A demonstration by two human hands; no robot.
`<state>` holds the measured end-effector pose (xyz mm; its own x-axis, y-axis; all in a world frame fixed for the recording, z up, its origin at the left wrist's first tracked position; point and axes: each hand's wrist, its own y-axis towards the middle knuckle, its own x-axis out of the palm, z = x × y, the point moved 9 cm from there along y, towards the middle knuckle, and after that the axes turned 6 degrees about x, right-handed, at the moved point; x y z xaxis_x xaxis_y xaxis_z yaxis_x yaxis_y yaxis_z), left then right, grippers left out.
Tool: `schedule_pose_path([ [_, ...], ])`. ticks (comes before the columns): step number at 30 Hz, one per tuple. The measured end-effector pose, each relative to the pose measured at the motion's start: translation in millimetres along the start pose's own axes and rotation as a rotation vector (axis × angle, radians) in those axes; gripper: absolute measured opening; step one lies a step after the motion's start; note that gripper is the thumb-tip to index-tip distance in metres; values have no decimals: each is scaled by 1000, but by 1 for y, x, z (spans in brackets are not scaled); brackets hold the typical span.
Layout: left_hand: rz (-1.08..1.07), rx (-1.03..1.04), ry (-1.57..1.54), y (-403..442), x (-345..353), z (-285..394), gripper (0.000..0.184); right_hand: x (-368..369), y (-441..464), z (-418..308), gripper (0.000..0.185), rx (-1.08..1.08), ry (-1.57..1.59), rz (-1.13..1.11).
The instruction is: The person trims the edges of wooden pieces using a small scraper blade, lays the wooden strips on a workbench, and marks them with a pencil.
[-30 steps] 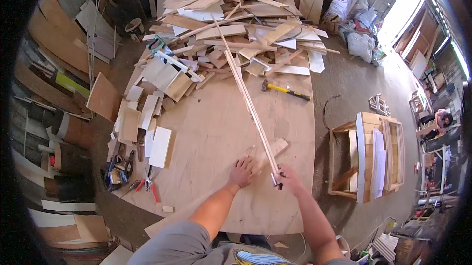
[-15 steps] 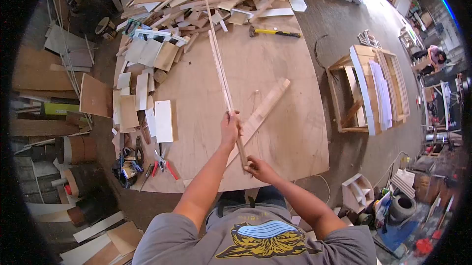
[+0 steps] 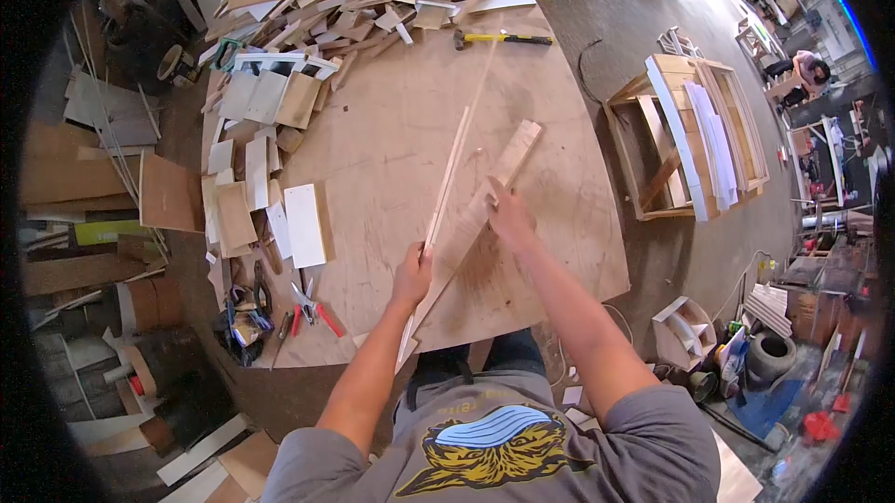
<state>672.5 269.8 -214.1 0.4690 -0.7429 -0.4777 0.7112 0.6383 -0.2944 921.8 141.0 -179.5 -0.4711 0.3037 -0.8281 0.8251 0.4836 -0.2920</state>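
Note:
My left hand [image 3: 412, 275] is closed around thin wooden strips [image 3: 449, 172], which slant up and away over the worktable. Their near ends reach past the table's front edge by my forearm. To the right, my right hand [image 3: 511, 214] has its fingers bent over the edge of a wider wooden board [image 3: 474, 223]. That board lies diagonally on the table, and its lower end passes beside my left hand. A faint, blurred length of strip [image 3: 487, 65] runs on toward the far side.
Scrap wood [image 3: 373, 0] is heaped at the worktable's [image 3: 373, 149] far end, near a yellow-handled hammer [image 3: 503, 38]. Offcuts [image 3: 303, 223] and red-handled pliers [image 3: 312, 312] lie left. A wooden frame [image 3: 690, 139] stands right; another person [image 3: 804, 74] sits far right.
The strips' near end has swung left and toward me, with my left hand lower. My right hand has left the strip's near end and moved up to the wider board. The view has shifted slightly.

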Motion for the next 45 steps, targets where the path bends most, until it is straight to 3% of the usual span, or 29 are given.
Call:
schedule_pose_path([
  [3, -71, 23, 181, -16, -5, 13, 45, 9, 14, 12, 41, 28, 18, 82],
  [9, -53, 407, 319, -28, 4, 5, 46, 15, 16, 59, 32, 189, -8, 115],
  [11, -39, 378, 445, -36, 5, -1, 46, 2, 9, 71, 32, 194, -44, 196],
  [15, -35, 333, 553, -49, 0, -6, 45, -17, 6, 97, 30, 292, -161, 105],
  [19, 59, 459, 607, -61, -8, -11, 44, -29, 10, 114, 35, 284, -279, 95],
  [26, 50, 363, 674, -83, -13, -25, 45, -33, 25, 89, 43, 6, -222, 305],
  [32, 107, 402, 690, -102, -16, -35, 47, -12, 28, 41, 48, -126, -92, 267],
  [35, 98, 403, 719, -102, -8, -46, 48, 0, 24, 22, 49, -141, -142, 203],
  [37, 124, 400, 713, -105, -11, -52, 48, 23, 24, 19, 47, -257, -316, 327],
  [39, 148, 372, 676, -108, -18, -39, 47, 18, 17, -4, 47, -174, -416, 112],
  [41, 176, 317, 646, -111, -29, -33, 46, 24, 13, -11, 48, -208, -286, 257],
  [45, 304, 288, 575, -118, -48, -41, 46, 50, -7, -50, 48, -351, -287, 227],
])
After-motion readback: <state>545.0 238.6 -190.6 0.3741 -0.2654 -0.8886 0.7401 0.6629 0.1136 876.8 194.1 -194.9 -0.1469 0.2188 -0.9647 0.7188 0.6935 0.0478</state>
